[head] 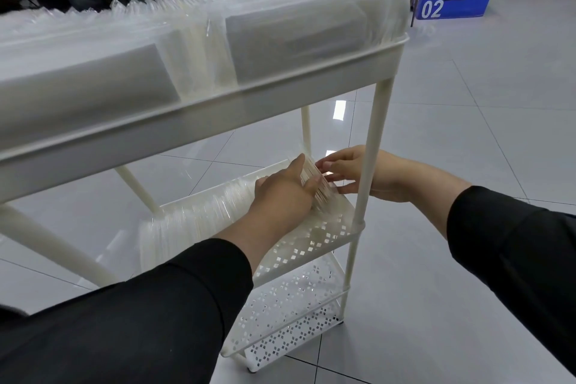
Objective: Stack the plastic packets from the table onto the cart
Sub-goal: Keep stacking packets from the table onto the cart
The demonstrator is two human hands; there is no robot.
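Packet bundle (316, 188) sits on edge on the cart's middle shelf (314, 243), at the right end of the row of packets (199, 221) already standing there. Left hand (280, 193) grips the bundle from the near side: thumb over the top edge, fingers curled round the face. Right hand (346, 173) reaches in past the corner post (369, 150), fingers fairly straight, tips touching the bundle's far right face; looks like pressing, not gripping.

Risks, as I judge them:
- The shelf right of the bundle is bare perforated plate, with nothing to brace the row's end. If both hands release together, the slick upright packets likely fan out or topple right, maybe over the low lip.
- The right wrist is close against the post. Pulling it out fast could snag the post and jolt the cart.
- The top tray (218, 97) is packed full, with packets standing above its rim. Any knock to the cart could spill those too.
- The bundle looks slightly tilted. If it isn't squared against the row first, the sleeves will probably slide on each other.
- The bottom shelf (290, 318) looks unloaded, so the weight sits high and the cart is tippy.
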